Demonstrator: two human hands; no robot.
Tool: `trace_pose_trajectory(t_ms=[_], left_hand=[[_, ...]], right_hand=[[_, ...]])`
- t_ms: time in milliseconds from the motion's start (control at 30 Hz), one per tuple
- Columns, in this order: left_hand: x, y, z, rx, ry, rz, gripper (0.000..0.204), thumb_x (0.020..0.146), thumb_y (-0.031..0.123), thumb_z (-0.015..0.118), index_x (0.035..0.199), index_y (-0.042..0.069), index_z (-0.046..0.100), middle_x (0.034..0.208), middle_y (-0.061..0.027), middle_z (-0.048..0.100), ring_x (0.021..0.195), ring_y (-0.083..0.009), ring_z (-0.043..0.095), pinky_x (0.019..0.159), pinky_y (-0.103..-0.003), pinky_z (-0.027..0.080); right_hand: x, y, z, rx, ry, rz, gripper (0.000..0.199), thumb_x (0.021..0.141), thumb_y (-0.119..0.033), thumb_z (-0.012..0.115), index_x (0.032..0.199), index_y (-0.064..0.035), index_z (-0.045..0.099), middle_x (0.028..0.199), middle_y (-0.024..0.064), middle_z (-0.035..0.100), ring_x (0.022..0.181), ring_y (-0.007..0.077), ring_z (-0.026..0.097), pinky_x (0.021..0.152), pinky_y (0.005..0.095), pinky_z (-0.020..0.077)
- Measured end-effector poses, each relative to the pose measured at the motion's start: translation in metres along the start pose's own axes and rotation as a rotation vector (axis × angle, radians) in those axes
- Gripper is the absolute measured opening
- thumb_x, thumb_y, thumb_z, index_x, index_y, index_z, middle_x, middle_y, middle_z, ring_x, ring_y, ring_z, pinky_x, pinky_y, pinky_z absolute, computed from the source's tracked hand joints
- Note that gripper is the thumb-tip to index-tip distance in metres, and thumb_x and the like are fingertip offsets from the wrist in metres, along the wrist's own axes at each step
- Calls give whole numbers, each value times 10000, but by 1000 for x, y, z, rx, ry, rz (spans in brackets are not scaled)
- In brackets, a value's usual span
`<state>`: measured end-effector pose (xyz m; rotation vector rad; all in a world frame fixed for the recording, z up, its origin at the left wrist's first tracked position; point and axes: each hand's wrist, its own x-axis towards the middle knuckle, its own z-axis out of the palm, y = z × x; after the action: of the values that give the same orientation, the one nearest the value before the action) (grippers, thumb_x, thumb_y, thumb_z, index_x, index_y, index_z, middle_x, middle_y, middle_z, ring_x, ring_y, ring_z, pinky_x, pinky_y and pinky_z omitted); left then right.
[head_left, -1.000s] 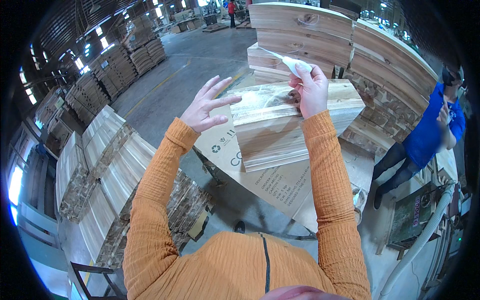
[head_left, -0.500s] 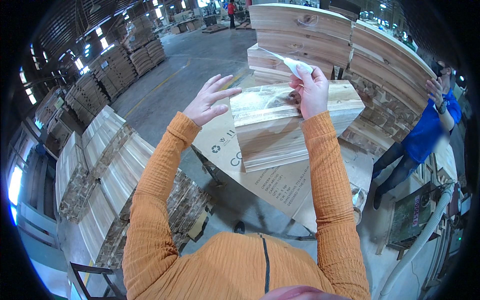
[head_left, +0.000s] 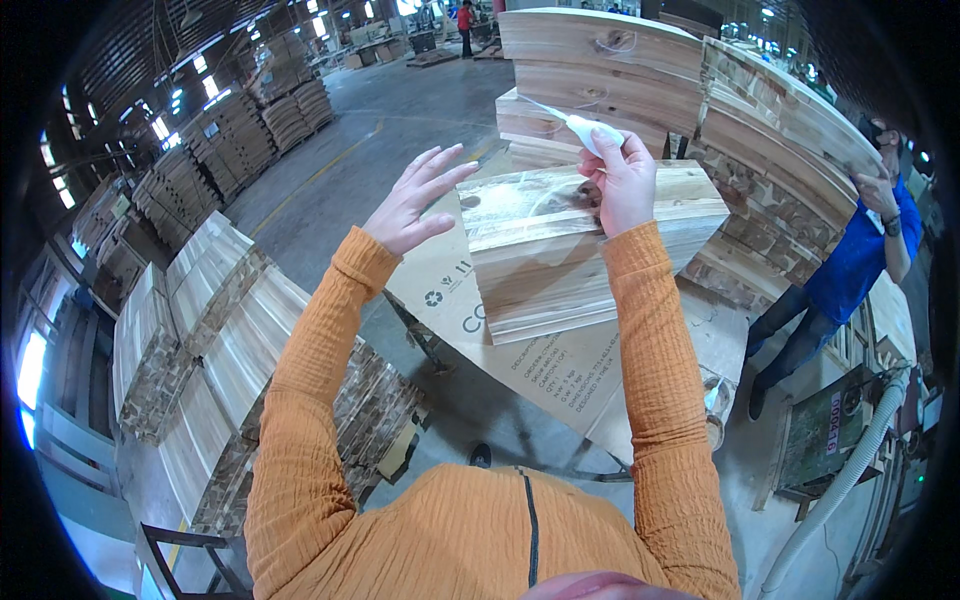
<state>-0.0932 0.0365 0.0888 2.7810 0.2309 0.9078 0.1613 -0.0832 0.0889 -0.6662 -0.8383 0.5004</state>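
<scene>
A small white squeeze bottle with a long thin nozzle (head_left: 590, 132) is gripped in my right hand (head_left: 628, 180), its tip pointing up and to the left. Beneath that hand stands a stack of wooden boards (head_left: 545, 275), with a dark knot and a pale smeared patch on the top face. My left hand (head_left: 415, 205) hovers just off the stack's left end, fingers spread and holding nothing. Flattened brown cardboard (head_left: 540, 375) covers the table under the boards.
Taller board stacks (head_left: 600, 65) rise behind the table. More board piles (head_left: 215, 370) lie at my left. On the right, a person in a blue shirt (head_left: 860, 260) rests a hand near the boards. A ribbed hose (head_left: 835, 495) runs beside a green machine (head_left: 825, 430).
My left hand tilts slightly and its fingers shift a little to the left. The bottle barely moves. The co-worker's raised hand has lowered toward the far boards.
</scene>
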Motion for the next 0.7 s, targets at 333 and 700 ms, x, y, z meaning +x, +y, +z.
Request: trace_pose_trajectory(t_ms=[333,700], left_hand=[[4,-3,-4,284,-104,97,684,777,719,409,1273,266,538,1472,-104,269,1352,-393,169,1080,-561,163],[4,-5,4,104,-48,15,680,790,690,392,1288,246,526,1478,-105,259,1364,-372,146,1082,-558,155]], right_hand=[[1,-1,1,-16,-7,-1,186,864,-187,635,928,-28,563,768,49,607,641,96,564,590,235,486],[-2,-1,3,17,6,-10,202,846,-190,663,906,-21,569,744,45,618,599,75,550,554,216,468]])
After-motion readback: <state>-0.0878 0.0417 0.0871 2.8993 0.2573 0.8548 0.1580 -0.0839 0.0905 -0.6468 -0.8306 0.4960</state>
